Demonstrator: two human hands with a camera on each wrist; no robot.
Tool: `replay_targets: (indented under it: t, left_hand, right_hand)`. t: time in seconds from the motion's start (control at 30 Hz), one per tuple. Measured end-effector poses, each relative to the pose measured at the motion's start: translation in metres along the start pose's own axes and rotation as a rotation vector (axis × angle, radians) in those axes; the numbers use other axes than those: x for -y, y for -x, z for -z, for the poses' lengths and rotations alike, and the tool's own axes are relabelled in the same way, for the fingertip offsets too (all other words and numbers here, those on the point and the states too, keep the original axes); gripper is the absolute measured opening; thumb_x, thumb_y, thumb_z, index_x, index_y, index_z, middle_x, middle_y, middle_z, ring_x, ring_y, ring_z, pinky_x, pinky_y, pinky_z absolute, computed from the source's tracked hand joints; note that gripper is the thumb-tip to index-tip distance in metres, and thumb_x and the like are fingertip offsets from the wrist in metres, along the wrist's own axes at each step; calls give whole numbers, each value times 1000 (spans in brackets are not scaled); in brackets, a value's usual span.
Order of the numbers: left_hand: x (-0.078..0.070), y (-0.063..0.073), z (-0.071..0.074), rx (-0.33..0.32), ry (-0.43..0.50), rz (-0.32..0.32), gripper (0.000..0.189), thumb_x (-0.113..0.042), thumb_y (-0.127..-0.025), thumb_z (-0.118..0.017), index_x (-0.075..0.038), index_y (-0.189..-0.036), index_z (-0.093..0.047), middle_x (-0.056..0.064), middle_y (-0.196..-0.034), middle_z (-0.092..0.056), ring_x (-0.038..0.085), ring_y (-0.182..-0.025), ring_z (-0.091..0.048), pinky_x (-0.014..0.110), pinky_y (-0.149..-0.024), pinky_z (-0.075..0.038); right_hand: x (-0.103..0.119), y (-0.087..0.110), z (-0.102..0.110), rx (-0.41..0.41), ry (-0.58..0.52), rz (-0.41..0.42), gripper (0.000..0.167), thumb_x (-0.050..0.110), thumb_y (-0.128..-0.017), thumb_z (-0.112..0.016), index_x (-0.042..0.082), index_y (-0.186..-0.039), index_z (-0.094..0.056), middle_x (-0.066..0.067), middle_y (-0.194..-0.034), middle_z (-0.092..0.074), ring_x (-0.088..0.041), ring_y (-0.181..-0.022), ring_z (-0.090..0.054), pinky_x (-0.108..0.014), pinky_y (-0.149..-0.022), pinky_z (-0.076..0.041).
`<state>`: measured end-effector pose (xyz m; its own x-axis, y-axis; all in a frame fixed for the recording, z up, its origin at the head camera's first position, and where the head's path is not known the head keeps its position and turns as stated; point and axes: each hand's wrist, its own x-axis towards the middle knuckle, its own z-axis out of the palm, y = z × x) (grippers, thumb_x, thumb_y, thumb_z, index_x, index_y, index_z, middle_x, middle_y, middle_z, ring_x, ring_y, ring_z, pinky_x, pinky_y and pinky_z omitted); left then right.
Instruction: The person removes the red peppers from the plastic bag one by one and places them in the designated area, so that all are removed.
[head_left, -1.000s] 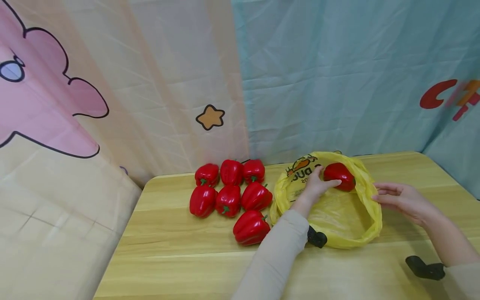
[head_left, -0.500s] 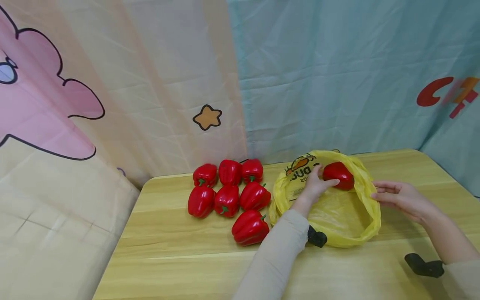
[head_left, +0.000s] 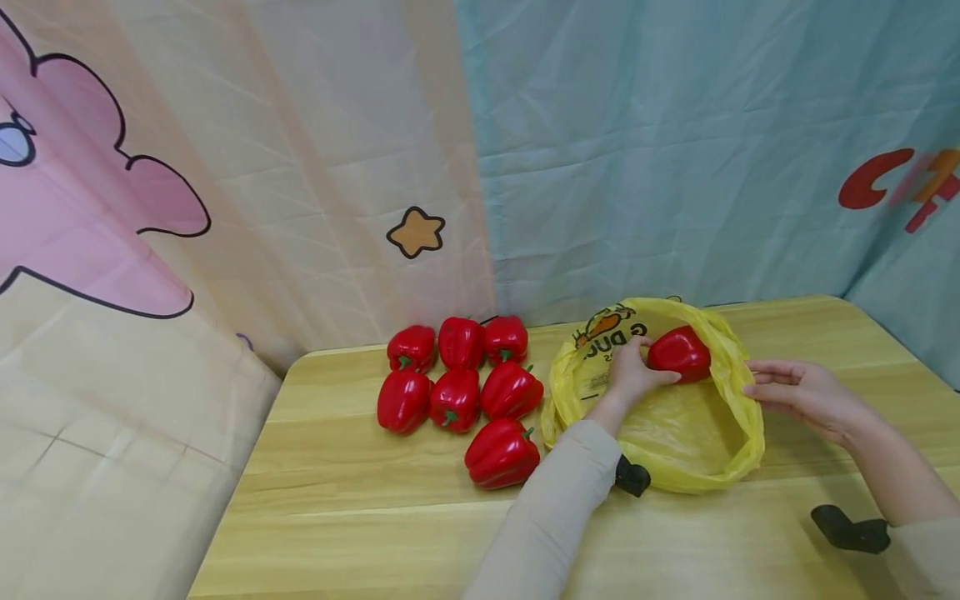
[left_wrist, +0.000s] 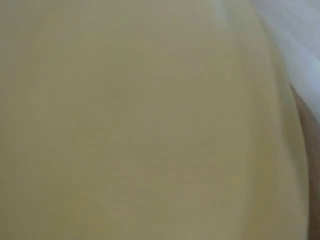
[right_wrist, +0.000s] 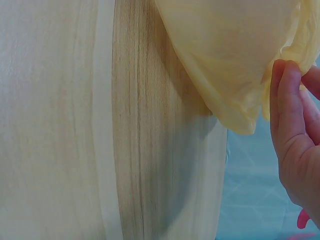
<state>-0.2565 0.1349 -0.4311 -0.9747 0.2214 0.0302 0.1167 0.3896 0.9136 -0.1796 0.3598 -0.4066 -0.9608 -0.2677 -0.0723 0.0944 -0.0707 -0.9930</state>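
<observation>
A yellow plastic bag (head_left: 693,479) stands on the table with its mouth spread wide and dark print on its inner wall. My left hand (head_left: 633,375) reaches inside and holds a red bell pepper (head_left: 681,354) between thumb and fingers, near the bag's right inner wall. At the right rim, my right hand (head_left: 806,398) pinches the bag's edge. The right wrist view shows the fingertips of that hand (right_wrist: 295,115) on the gathered yellow plastic (right_wrist: 225,70). Blurred yellow plastic (left_wrist: 150,120) fills most of the left wrist view, hiding the left fingers there.
Several red bell peppers (head_left: 455,400) lie grouped on the wooden table (head_left: 337,533), left of the bag. The closest one (head_left: 501,454) lies beside my left sleeve. A printed curtain (head_left: 337,167) hangs behind the table's back edge.
The bell pepper in my left hand has turned and shifted slightly inside the bag. My right hand stays at the bag's rim. The grouped peppers have not moved.
</observation>
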Motion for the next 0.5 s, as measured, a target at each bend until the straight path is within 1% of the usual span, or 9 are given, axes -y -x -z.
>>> replay_targets:
  t: [0.1,0.13,0.17,0.2,0.3,0.37,0.5]
  left_hand:
    - [0,1,0,-20,-48,-8,47,-17,-67,-85,-12,-104,-57,-2,-98,-56,9,-83,-48,22,-70,-43]
    - [0,2,0,-23,-58,-11,49,-18,-67,-85,-12,-105,-56,-3,-98,-57,9,-83,-50,21,-70,-44]
    - [-6,6,4,-15,-50,14,50,-14,-66,-85,-11,-107,-56,-3,-98,-58,9,-84,-51,21,-72,-44]
    - [-7,7,5,-16,-66,14,53,-15,-66,-85,-12,-110,-55,-4,-100,-59,9,-86,-53,20,-73,-45]
    - [-9,8,3,-33,-130,-4,62,-16,-66,-86,-15,-118,-53,-5,-108,-61,9,-94,-56,21,-78,-45]
    - [-8,8,2,-46,-164,-27,66,-16,-66,-85,-16,-122,-52,-5,-112,-61,9,-99,-56,22,-82,-44]
    - [-6,8,0,-72,-198,-60,64,-15,-67,-85,-17,-123,-53,-5,-111,-62,9,-101,-56,23,-85,-43]
  right_hand:
    - [0,-1,-1,4,1,-1,38,-9,-87,-56,26,-96,-68,1,-88,-64,-9,-81,-65,-23,-70,-54]
    - [0,-1,-1,4,2,-2,38,-9,-87,-56,26,-96,-68,1,-88,-64,-9,-81,-65,-23,-70,-54]
    - [1,-1,-1,6,6,-4,38,-9,-87,-56,26,-96,-68,1,-88,-64,-9,-81,-65,-23,-70,-54]
    - [1,-2,-2,6,10,-5,38,-9,-87,-56,26,-96,-68,2,-88,-64,-9,-81,-65,-23,-70,-54]
    - [0,-3,-2,5,20,-11,38,-9,-87,-56,27,-96,-68,2,-88,-64,-9,-81,-65,-22,-70,-54]
    - [0,-4,-3,10,19,-10,39,-9,-87,-56,27,-96,-68,2,-88,-64,-9,-81,-65,-22,-69,-54]
    - [0,-5,-3,13,16,-11,38,-8,-88,-56,27,-96,-68,2,-88,-64,-8,-81,-64,-22,-70,-53]
